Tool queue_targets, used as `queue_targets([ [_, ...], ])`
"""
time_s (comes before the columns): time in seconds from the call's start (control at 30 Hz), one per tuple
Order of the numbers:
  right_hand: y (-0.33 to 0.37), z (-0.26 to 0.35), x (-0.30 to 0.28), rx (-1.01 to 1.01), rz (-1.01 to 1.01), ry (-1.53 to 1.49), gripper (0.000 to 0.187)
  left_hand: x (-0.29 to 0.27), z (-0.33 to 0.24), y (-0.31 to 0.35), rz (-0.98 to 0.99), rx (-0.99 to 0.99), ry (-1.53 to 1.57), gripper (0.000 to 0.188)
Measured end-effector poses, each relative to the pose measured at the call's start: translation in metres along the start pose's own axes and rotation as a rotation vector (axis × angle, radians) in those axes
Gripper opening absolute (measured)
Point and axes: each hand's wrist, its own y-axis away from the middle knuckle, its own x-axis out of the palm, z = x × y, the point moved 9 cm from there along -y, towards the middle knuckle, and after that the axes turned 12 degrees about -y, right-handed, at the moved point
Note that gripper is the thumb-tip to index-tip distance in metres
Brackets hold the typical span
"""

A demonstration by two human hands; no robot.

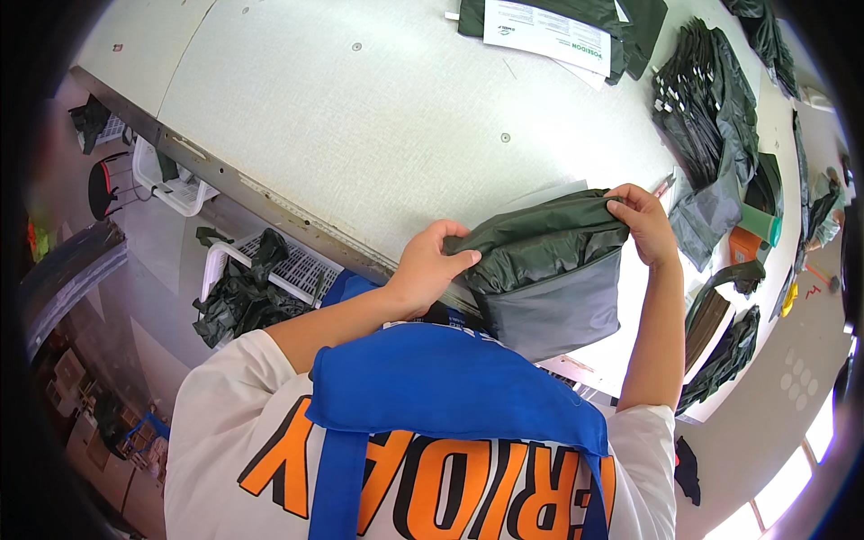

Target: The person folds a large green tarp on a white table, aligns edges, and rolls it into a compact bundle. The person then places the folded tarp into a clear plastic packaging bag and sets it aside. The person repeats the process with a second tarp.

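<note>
A dark green fabric pouch with a grey lower panel lies over the near edge of the table, close to my body. Its green upper part is wrinkled and looks folded; what is inside cannot be seen. At the upper left corner my left hand pinches the green fabric between thumb and fingers. My right hand grips the upper right corner, thumb on the near side. A sheet of white paper shows partly behind the pouch.
Bundled black fabric pieces lie to the right on the white table. Beside them stands a green cylinder. Printed papers rest on dark fabric at the far side. White baskets sit below the left table edge.
</note>
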Motion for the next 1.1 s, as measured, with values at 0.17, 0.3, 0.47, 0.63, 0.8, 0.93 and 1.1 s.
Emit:
queue_targets([
  [0.17, 0.003, -0.009, -0.008, -0.058, -0.077, -0.054, 0.017, -0.012, -0.028, -0.001, -0.102, 0.263, -0.667, 0.032],
  [0.3, 0.008, -0.014, -0.002, -0.130, -0.154, -0.123, 0.020, 0.012, -0.071, -0.001, -0.156, 0.614, -0.848, 0.021],
  [0.47, 0.021, -0.010, 0.009, -0.208, -0.180, -0.110, 0.050, 0.033, -0.068, -0.029, 0.045, 0.441, -0.814, 0.018],
  [0.63, 0.027, -0.040, 0.003, -0.152, -0.241, -0.164, 0.039, 0.042, -0.045, -0.042, 0.248, 0.271, -0.833, 0.021],
  [0.8, 0.030, -0.034, 0.006, -0.232, -0.241, -0.201, 0.029, 0.060, -0.070, -0.025, 0.031, 0.586, -0.863, 0.029],
  [0.93, 0.029, -0.035, 0.010, -0.223, -0.241, -0.182, 0.027, 0.094, -0.054, -0.036, 0.509, 0.210, -1.067, 0.041],
  [1.1, 0.029, -0.033, 0.014, -0.220, -0.315, 0.051, 0.036, 0.072, -0.060, -0.041, -0.040, 0.567, -1.009, 0.054],
])
